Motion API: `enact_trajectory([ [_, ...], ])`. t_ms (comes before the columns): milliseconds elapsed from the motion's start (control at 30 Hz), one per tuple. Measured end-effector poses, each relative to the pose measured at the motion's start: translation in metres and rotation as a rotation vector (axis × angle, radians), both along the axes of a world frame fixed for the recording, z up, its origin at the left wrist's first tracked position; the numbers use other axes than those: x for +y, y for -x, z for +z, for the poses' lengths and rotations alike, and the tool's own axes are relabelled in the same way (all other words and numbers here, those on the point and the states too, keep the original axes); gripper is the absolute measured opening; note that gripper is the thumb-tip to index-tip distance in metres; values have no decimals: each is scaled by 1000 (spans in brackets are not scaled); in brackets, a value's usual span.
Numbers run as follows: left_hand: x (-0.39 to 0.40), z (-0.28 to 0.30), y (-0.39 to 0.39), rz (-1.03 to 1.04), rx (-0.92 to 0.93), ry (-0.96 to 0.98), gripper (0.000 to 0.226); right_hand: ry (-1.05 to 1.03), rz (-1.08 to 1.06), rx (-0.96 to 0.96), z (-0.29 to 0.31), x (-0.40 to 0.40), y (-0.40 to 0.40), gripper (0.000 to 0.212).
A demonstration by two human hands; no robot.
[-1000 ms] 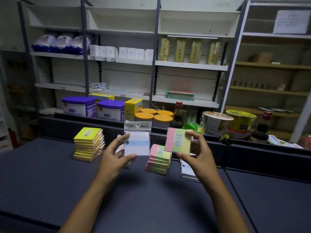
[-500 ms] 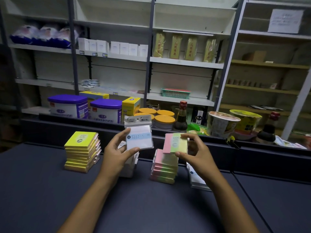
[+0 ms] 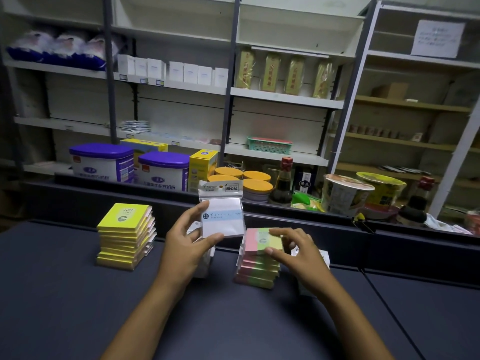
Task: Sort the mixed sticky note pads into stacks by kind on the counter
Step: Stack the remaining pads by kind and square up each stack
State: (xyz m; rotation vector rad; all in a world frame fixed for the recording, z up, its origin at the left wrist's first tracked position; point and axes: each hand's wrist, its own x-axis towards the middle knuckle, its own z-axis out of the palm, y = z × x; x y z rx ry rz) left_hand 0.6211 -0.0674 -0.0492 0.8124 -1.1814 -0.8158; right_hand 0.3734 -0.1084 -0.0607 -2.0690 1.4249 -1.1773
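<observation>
Right hand (image 3: 298, 252) gripping a pink-green-yellow striped pad (image 3: 262, 241), thumb on the near edge and fingers curled over the far one, now lowered from the raised, tilted pose of a second ago and lying flat on top of the striped stack (image 3: 257, 268); grip not yet released. Left hand (image 3: 188, 245) pinching a white pad in a clear hang-tab sleeve (image 3: 222, 213), thumb under the lower edge and fingers behind, held upright above the surface (image 3: 78, 307) about where it was before, just over a low pile of white sleeved pads (image 3: 206, 261) that shows only partly behind the hand. Further left, well apart, a yellow stack (image 3: 127, 236) standing untouched. Behind the right wrist, more white sleeved packs (image 3: 315, 258), mostly hidden. Beyond the surface's back ledge, purple-lidded tins (image 3: 102, 162), orange-lidded jars (image 3: 255, 185), a dark sauce bottle (image 3: 283, 183) and instant noodle cups (image 3: 345, 193), with shelving behind. Meaning for the task, as a judgement: striped pad as good as sorted, needing only a squared-up release; white pad likely next, down onto the pile beneath; remaining white packs at the right still to be gathered.
</observation>
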Motion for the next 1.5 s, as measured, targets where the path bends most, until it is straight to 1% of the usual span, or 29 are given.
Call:
enact_trajectory([
  [100, 1, 0, -1, -3, -2, -1, 66, -1, -15, 71, -5, -3, -1, 28],
  [200, 2, 0, 0, -7, -9, -7, 66, -8, -24, 86, -7, -3, -1, 28],
  [300, 4, 0, 0, -9, -28, -16, 66, 16, 6, 61, -2, 1, 1, 26],
  [367, 6, 0, 3, -9, -61, -23, 66, 54, -28, 27, 2, 3, 11, 25],
  [400, 7, -1, 5, -6, -82, -27, 67, 74, -64, 45, 4, 5, 18, 25],
  [467, 10, -2, 11, 2, -118, -31, 67, 105, -130, 152, 4, 8, 37, 25],
  [600, 17, 1, 38, -21, -163, -30, 67, 147, -262, 441, 3, 15, 86, 28],
  [700, 20, 5, 72, -90, -194, -35, 67, 165, -352, 553, 4, 19, 118, 29],
  [767, 18, 6, 98, -103, -276, -14, 66, 156, -386, 586, 3, 20, 133, 31],
  [900, 4, 0, 143, -63, -449, -1, 66, 112, -381, 597, -4, 18, 148, 33],
  [1033, -12, -12, 170, -42, -589, -49, 69, 58, -372, 581, -6, 16, 152, 36],
  [1133, -18, -24, 181, -28, -671, -120, 71, 48, -380, 540, -5, 15, 157, 37],
  [1300, -19, -35, 192, -3, -827, -185, 70, 36, -390, 495, -3, 14, 160, 36],
  [1400, -17, -38, 193, 2, -896, -217, 66, 40, -395, 457, -3, 13, 163, 35],
  [1500, -13, -41, 196, 28, -987, -195, 58, 43, -394, 432, -2, 13, 164, 35],
])
